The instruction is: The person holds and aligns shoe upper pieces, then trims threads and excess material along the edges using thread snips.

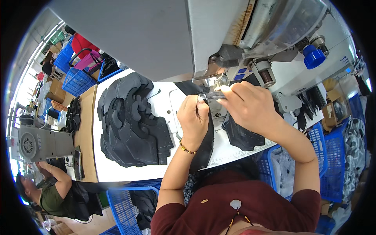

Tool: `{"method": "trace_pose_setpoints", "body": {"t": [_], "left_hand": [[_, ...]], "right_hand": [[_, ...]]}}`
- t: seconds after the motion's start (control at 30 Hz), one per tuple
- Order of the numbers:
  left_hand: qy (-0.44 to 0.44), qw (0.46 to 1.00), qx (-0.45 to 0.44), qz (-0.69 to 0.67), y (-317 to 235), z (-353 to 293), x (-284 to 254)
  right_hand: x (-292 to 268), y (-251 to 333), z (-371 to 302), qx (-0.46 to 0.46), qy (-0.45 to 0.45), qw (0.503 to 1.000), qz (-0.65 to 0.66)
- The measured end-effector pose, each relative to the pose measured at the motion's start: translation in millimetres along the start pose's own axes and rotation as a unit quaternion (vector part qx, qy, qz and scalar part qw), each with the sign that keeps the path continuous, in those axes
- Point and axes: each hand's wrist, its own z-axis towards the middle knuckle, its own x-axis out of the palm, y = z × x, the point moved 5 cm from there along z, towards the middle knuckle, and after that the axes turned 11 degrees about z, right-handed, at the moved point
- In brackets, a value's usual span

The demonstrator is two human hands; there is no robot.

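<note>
At the needle area of a sewing machine [219, 80], my two hands work close together. My left hand [194, 119], with a beaded bracelet on its wrist, is closed on the upper part of a black fabric piece [204, 150] that hangs toward the table's front edge. Just right of it, my right hand [250, 107] has its thumb and forefinger pinched together by the presser foot. What they pinch is too small to make out. More black pieces [243, 135] lie beneath my right forearm. A big heap of shaped black pieces [133, 121] covers the white tabletop [137, 172] at left.
The machine's grey head [133, 35] hangs over the work, with a blue knob [314, 56] at its right. Blue baskets [325, 149] stand at right, another blue basket [121, 203] below the table's left front. At far left a person [55, 192] sits by another machine [43, 143].
</note>
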Motion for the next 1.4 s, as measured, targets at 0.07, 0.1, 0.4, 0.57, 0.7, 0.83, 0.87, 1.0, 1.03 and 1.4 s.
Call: {"method": "trace_pose_setpoints", "body": {"t": [0.07, 0.1, 0.4, 0.57, 0.7, 0.83, 0.87, 1.0, 1.03, 1.4], "left_hand": [[0.036, 0.996, 0.002, 0.083, -1.8, 5.0, -0.6], [0.055, 0.995, 0.003, 0.081, -2.1, 7.5, -0.2], [0.134, 0.989, -0.056, 0.014, 9.0, 6.6, 2.4], [0.058, 0.998, -0.023, -0.006, 5.5, -0.4, 3.8], [0.065, 0.996, 0.019, 0.055, 1.2, -0.2, 4.2], [0.058, 0.993, 0.036, 0.099, -2.8, -0.2, 3.0], [0.052, 0.993, 0.028, 0.102, -2.4, -0.1, 2.1], [0.066, 0.993, 0.024, 0.093, -1.6, -0.1, 2.5], [0.07, 0.993, 0.019, 0.088, -0.9, 0.0, 2.6], [0.061, 0.997, -0.035, -0.024, 8.2, -4.4, 3.8]], "right_hand": [[-1.8, -2.7, -1.1, 0.031, 0.025, 0.999, -0.003], [-2.8, -3.3, -2.0, 0.042, 0.032, 0.999, -0.002], [0.3, -4.2, -0.2, 0.044, -0.02, 0.999, 0.017], [13.2, 2.2, 7.9, -0.019, -0.017, 1.0, -0.014], [18.5, 5.2, 11.2, -0.048, -0.015, 0.998, -0.033], [18.9, 10.3, 11.5, -0.109, -0.026, 0.99, -0.084], [18.9, 10.9, 11.7, -0.112, -0.028, 0.989, -0.088], [17.2, 15.3, 11.6, -0.146, -0.048, 0.983, -0.104], [18.5, 15.9, 11.4, -0.157, -0.029, 0.982, -0.1], [10.9, 10.5, 9.5, -0.118, -0.019, 0.99, -0.081]]}}
